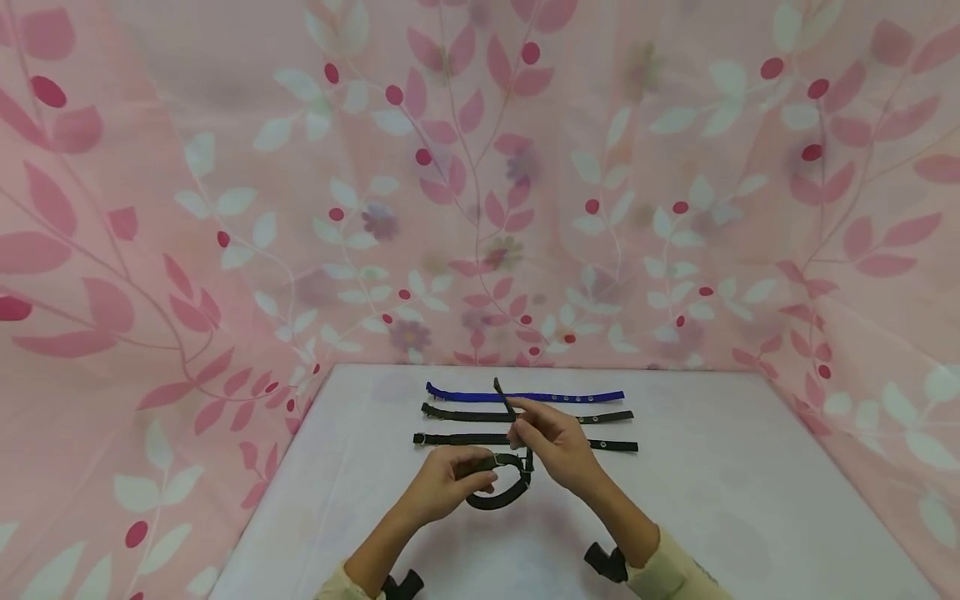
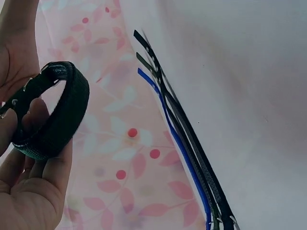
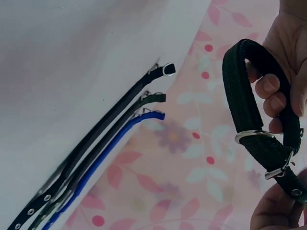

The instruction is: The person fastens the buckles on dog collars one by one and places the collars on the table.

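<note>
A dark green pet collar (image 1: 498, 502), bent into a loop with its strap through the metal buckle (image 3: 278, 171), is held up between both hands. My left hand (image 1: 446, 483) grips the loop's side, with fingertips inside the ring in the right wrist view. My right hand (image 1: 558, 446) pinches the strap near an eyelet (image 3: 297, 192) beside the buckle; the strap's free end (image 1: 501, 392) sticks up past the fingers. A silver ring (image 3: 254, 136) sits around the band. Behind the hands lie a blue collar (image 1: 480, 397), a dark green collar (image 1: 461, 416) and a black collar (image 1: 465, 438).
The three straight collars lie roughly parallel on the white table (image 1: 315, 500), buckles to the left and eyelets to the right. A pink leaf-patterned cloth (image 1: 480, 208) stands behind the table and along both sides. Black wrist mounts (image 1: 606, 562) show near the sleeves.
</note>
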Available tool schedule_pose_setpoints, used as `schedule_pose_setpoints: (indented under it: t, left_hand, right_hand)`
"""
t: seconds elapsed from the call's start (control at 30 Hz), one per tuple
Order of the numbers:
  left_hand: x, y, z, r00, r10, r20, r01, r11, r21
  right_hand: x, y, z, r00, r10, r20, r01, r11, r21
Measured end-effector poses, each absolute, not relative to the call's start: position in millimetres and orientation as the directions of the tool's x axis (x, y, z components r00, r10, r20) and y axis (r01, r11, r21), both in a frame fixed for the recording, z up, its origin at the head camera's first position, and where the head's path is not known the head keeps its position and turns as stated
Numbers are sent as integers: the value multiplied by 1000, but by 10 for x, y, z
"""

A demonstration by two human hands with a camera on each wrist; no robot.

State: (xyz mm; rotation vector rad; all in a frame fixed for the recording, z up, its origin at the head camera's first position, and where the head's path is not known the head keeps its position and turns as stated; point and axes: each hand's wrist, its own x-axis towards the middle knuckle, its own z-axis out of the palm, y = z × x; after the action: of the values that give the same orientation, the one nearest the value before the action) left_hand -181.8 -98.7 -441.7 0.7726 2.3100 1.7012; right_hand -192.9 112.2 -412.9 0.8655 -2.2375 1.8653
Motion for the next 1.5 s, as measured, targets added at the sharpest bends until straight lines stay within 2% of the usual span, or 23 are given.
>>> schedule_pose_setpoints:
  t: [0.2,0.5,1.1,1.5]
  left_hand:
    - [-1875,-1019,-4427,-889,443,117,218,183,959]
    - [-1830,-976,-4451,-912,398,96,172,159,972]
    - [-1808,-985,-4417,-960,233,156,186,113,976]
    - [-1813,-1010,-4427,-948,224,225,258,127,958]
  right_hand:
    - [-1935,1133,-4121,-837,-266,478,-525,143,-839]
    - [-1882,1134,-4187,-798,-252,547,-597,213,-773]
    - [-1841,1145,-4213,-865,-275,420,-482,217,-849]
    - [-1810,1119,-4186,-900,-263,348,-421,312,-852]
